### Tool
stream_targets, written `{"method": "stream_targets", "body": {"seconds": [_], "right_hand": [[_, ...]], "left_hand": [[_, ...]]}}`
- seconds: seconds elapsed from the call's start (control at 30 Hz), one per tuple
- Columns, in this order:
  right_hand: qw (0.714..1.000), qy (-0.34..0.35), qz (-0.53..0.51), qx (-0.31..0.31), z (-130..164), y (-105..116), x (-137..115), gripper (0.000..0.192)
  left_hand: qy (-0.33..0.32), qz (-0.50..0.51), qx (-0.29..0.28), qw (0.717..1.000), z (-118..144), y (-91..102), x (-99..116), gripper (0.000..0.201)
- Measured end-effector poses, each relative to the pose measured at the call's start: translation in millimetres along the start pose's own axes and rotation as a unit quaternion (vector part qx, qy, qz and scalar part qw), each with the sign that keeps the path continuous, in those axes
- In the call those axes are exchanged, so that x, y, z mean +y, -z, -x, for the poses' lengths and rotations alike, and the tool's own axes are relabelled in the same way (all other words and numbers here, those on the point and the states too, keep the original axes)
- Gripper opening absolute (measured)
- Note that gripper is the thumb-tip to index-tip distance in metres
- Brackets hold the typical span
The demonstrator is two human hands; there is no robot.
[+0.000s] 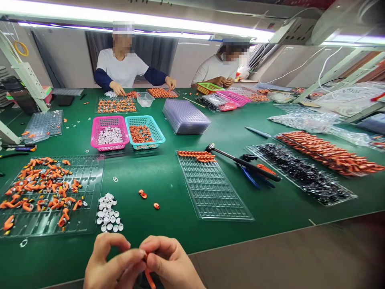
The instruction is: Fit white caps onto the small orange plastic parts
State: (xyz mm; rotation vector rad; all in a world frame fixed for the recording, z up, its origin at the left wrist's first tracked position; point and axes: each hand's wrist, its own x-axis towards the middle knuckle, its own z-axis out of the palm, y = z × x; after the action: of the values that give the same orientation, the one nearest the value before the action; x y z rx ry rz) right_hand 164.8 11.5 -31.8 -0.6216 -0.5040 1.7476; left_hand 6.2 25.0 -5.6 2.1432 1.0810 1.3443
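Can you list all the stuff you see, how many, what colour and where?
Flat tabletop: one, green, middle
Rectangular plastic mesh basket: one, pink, left of centre
Similar mesh basket: one, turquoise, beside it
Stacked plastic trays: one stack, clear purplish, centre back
Plastic grid tray: one, clear, centre
Long-handled hammer: one, black-handled, right of centre
Curved pieces: many, orange, left
Round caps: many, white, near left
Wiry pieces: many, black, right
Long pieces: many, orange, far right
Co-workers: two, white shirts, across the table
Held piece: one, orange, bottom centre
Left hand grip: one, bare, bottom
Right hand grip: one, bare, bottom
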Motion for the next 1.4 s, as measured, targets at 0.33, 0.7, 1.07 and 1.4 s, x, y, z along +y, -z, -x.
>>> {"method": "stream_targets", "body": {"seconds": [0.33, 0.7, 1.07, 1.4], "right_hand": [[0.957, 0.133, 0.257, 0.009, 7, -3, -13, 0.009], [0.989, 0.016, 0.142, -0.024, 5, 1, -12, 0.03], [0.99, -0.004, 0.097, -0.101, 2, -8, -31, 0.041], [0.994, 0.005, 0.097, -0.05, -10, 7, -11, 0.038]], "left_hand": [[0.235, 0.248, -0.109, 0.933, -4, 2.4, 0, 0.02], [0.129, 0.202, -0.084, 0.967, -1, -5.8, -5, 0.015], [0.151, 0.223, -0.047, 0.962, -10, -6.0, -6, 0.013], [0.269, 0.235, -0.023, 0.934, -13, -1.5, -9, 0.023]]}}
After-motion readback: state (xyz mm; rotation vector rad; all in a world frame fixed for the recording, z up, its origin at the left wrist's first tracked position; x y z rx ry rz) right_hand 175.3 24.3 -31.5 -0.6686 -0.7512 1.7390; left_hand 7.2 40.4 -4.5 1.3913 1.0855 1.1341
